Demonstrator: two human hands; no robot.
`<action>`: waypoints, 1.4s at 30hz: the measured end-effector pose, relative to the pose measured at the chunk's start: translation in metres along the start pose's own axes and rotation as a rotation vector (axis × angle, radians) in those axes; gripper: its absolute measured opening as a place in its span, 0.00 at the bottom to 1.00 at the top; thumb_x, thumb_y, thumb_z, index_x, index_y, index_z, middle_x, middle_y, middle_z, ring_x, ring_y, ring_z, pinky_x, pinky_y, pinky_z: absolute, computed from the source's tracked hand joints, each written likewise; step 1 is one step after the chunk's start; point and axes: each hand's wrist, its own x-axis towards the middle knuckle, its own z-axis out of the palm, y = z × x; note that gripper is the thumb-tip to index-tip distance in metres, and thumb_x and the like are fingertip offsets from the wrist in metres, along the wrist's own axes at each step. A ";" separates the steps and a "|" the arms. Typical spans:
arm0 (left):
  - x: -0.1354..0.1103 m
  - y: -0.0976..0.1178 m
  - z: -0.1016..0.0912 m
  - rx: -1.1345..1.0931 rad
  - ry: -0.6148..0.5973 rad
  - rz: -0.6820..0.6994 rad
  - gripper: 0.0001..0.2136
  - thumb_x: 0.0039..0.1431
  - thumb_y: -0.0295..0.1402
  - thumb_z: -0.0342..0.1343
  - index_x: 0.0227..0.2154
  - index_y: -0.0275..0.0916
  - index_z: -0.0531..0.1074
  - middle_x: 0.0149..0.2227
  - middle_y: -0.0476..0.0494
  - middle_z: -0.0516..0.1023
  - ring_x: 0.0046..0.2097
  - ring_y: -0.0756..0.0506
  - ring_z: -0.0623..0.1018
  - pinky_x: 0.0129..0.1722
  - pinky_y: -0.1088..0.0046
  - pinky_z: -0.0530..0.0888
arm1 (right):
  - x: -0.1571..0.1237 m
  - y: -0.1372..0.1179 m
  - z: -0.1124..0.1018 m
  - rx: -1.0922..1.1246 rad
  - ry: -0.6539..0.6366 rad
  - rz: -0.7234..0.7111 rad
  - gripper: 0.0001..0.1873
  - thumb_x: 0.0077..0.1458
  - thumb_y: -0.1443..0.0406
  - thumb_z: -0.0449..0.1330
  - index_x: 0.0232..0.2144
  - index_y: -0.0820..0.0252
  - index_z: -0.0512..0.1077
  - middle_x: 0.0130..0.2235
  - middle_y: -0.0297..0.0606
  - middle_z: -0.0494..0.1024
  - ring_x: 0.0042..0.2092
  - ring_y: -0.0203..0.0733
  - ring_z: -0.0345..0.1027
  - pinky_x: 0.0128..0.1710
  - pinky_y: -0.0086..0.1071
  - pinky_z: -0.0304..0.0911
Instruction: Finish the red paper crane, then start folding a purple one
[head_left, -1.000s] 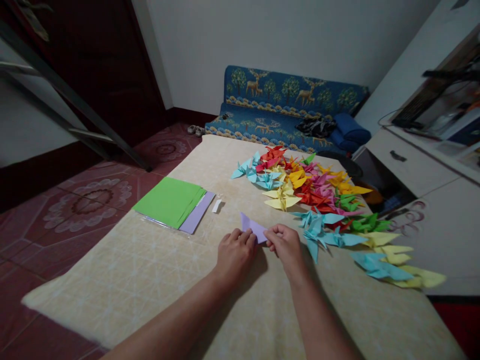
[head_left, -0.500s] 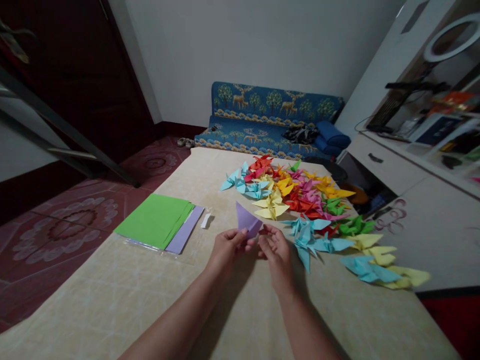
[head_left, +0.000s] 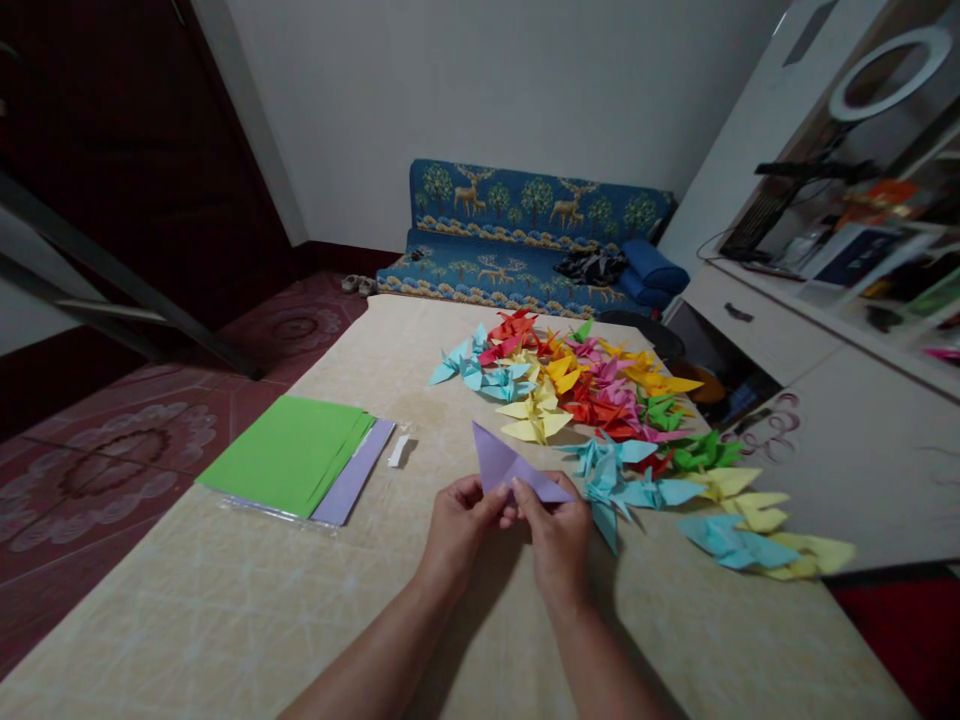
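Lilac folded paper triangle (head_left: 499,462) is up between both hands over the middle of the table, one point up and away, the other out past the right hand. Left hand (head_left: 463,512): thumb on the paper's near face, fingers curled behind, pinching the lower edge. Right hand (head_left: 556,522): same pinch, thumbs nearly meeting. Just right of the right hand, light blue folded-paper cranes (head_left: 611,480) crowd that side; can't tell if they touch it. Beyond them, a dense spread of red, orange, pink, green and pale yellow paper cranes (head_left: 592,390) takes up the table's far right; a few more yellow and blue ones trail down the right edge. Left of the hands, well apart: small white slip (head_left: 400,451), then a stack of square green paper sheets (head_left: 289,450) overlapping lilac paper sheets (head_left: 358,472), with a clear plastic sleeve (head_left: 324,525) showing at the near edge. Can't tell which sheets are inside it. All on a cream patterned tablecloth (head_left: 225,600). Right: white cabinet (head_left: 862,450), shelves holding mixed items, mostly blurred. Behind: blue deer-print couch (head_left: 495,215).
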 end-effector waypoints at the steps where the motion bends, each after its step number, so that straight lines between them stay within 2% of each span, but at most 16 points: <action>1: 0.000 0.000 0.000 0.009 0.015 0.025 0.13 0.46 0.39 0.69 0.25 0.32 0.77 0.21 0.46 0.78 0.22 0.53 0.73 0.26 0.79 0.69 | -0.003 -0.003 0.001 0.005 -0.002 -0.011 0.12 0.48 0.56 0.64 0.26 0.52 0.66 0.23 0.30 0.73 0.25 0.41 0.69 0.24 0.31 0.65; 3: 0.002 0.000 -0.002 0.030 0.043 0.059 0.14 0.49 0.40 0.67 0.23 0.33 0.74 0.18 0.49 0.75 0.20 0.54 0.70 0.24 0.79 0.65 | -0.010 -0.008 0.003 0.032 -0.047 -0.045 0.11 0.50 0.56 0.64 0.26 0.53 0.66 0.23 0.30 0.72 0.25 0.40 0.68 0.26 0.31 0.65; 5: 0.004 0.001 -0.005 0.071 0.053 0.078 0.16 0.51 0.43 0.64 0.21 0.34 0.71 0.15 0.52 0.70 0.18 0.54 0.66 0.21 0.80 0.61 | -0.016 -0.010 0.002 0.073 -0.155 -0.105 0.13 0.53 0.53 0.61 0.26 0.54 0.67 0.24 0.32 0.71 0.27 0.40 0.68 0.28 0.31 0.65; 8: 0.004 0.005 -0.009 0.126 0.050 0.077 0.19 0.51 0.47 0.62 0.20 0.35 0.70 0.15 0.53 0.67 0.18 0.54 0.63 0.20 0.79 0.58 | -0.021 -0.006 -0.001 0.197 -0.294 -0.177 0.23 0.58 0.45 0.50 0.29 0.56 0.70 0.27 0.36 0.72 0.28 0.41 0.67 0.30 0.32 0.64; 10: 0.003 0.007 -0.010 0.154 0.042 0.066 0.21 0.49 0.50 0.62 0.19 0.34 0.70 0.17 0.52 0.68 0.19 0.54 0.63 0.20 0.79 0.58 | -0.020 -0.002 -0.003 0.270 -0.297 -0.172 0.27 0.58 0.42 0.48 0.33 0.58 0.70 0.28 0.37 0.73 0.28 0.42 0.68 0.29 0.32 0.63; 15: 0.001 0.006 -0.008 0.243 0.006 0.063 0.23 0.51 0.52 0.59 0.19 0.34 0.71 0.18 0.50 0.68 0.20 0.53 0.63 0.21 0.78 0.59 | -0.013 -0.006 -0.008 0.253 -0.267 -0.065 0.17 0.58 0.49 0.55 0.37 0.56 0.68 0.30 0.34 0.74 0.29 0.39 0.68 0.28 0.29 0.62; 19: 0.003 0.001 -0.011 0.428 -0.036 0.130 0.22 0.55 0.50 0.57 0.17 0.35 0.67 0.18 0.52 0.62 0.22 0.53 0.60 0.21 0.77 0.56 | -0.011 -0.015 -0.008 0.239 -0.279 -0.014 0.23 0.51 0.48 0.61 0.45 0.52 0.66 0.34 0.32 0.74 0.32 0.40 0.69 0.30 0.29 0.63; 21: 0.003 0.000 -0.013 0.540 -0.064 0.189 0.23 0.56 0.47 0.56 0.15 0.36 0.62 0.17 0.54 0.57 0.22 0.54 0.57 0.21 0.77 0.54 | -0.011 -0.017 -0.008 0.194 -0.280 0.066 0.24 0.47 0.51 0.66 0.44 0.53 0.69 0.32 0.31 0.74 0.30 0.39 0.68 0.27 0.28 0.62; 23: 0.002 0.000 -0.015 0.627 -0.092 0.229 0.23 0.57 0.45 0.56 0.14 0.37 0.58 0.18 0.54 0.53 0.22 0.54 0.54 0.22 0.76 0.51 | -0.010 -0.015 -0.008 0.126 -0.253 0.139 0.18 0.46 0.54 0.68 0.37 0.56 0.73 0.27 0.31 0.74 0.26 0.38 0.65 0.24 0.27 0.59; 26: -0.001 0.002 -0.016 0.687 -0.133 0.245 0.23 0.59 0.44 0.54 0.14 0.38 0.55 0.18 0.54 0.51 0.22 0.54 0.53 0.22 0.75 0.50 | -0.005 -0.009 -0.010 0.039 -0.173 0.107 0.15 0.47 0.53 0.67 0.24 0.59 0.74 0.22 0.31 0.72 0.24 0.37 0.63 0.22 0.28 0.56; 29: -0.002 0.003 -0.016 0.696 -0.166 0.232 0.23 0.60 0.44 0.53 0.15 0.38 0.55 0.18 0.54 0.51 0.22 0.54 0.53 0.22 0.74 0.50 | 0.001 -0.003 -0.013 -0.013 -0.106 0.054 0.16 0.47 0.53 0.66 0.22 0.60 0.75 0.20 0.31 0.71 0.24 0.37 0.62 0.22 0.28 0.56; 34: -0.001 0.004 -0.012 0.592 -0.188 0.167 0.24 0.58 0.46 0.56 0.14 0.38 0.57 0.18 0.54 0.53 0.22 0.54 0.53 0.22 0.75 0.50 | 0.008 0.006 -0.017 0.021 -0.010 0.073 0.20 0.47 0.50 0.66 0.18 0.60 0.72 0.17 0.28 0.66 0.21 0.34 0.56 0.21 0.28 0.52; 39: -0.004 0.004 -0.008 0.369 -0.224 0.030 0.25 0.56 0.51 0.56 0.15 0.35 0.63 0.17 0.53 0.58 0.21 0.54 0.56 0.21 0.76 0.52 | 0.009 0.011 -0.017 0.165 0.121 0.072 0.21 0.47 0.49 0.66 0.18 0.59 0.69 0.17 0.27 0.64 0.21 0.34 0.54 0.21 0.28 0.51; 42: -0.007 0.007 -0.007 0.243 -0.149 -0.034 0.26 0.55 0.54 0.56 0.15 0.35 0.65 0.15 0.53 0.59 0.19 0.55 0.56 0.20 0.77 0.52 | 0.004 0.006 -0.011 0.311 0.142 0.063 0.23 0.50 0.50 0.64 0.17 0.57 0.64 0.17 0.26 0.60 0.20 0.33 0.53 0.20 0.28 0.50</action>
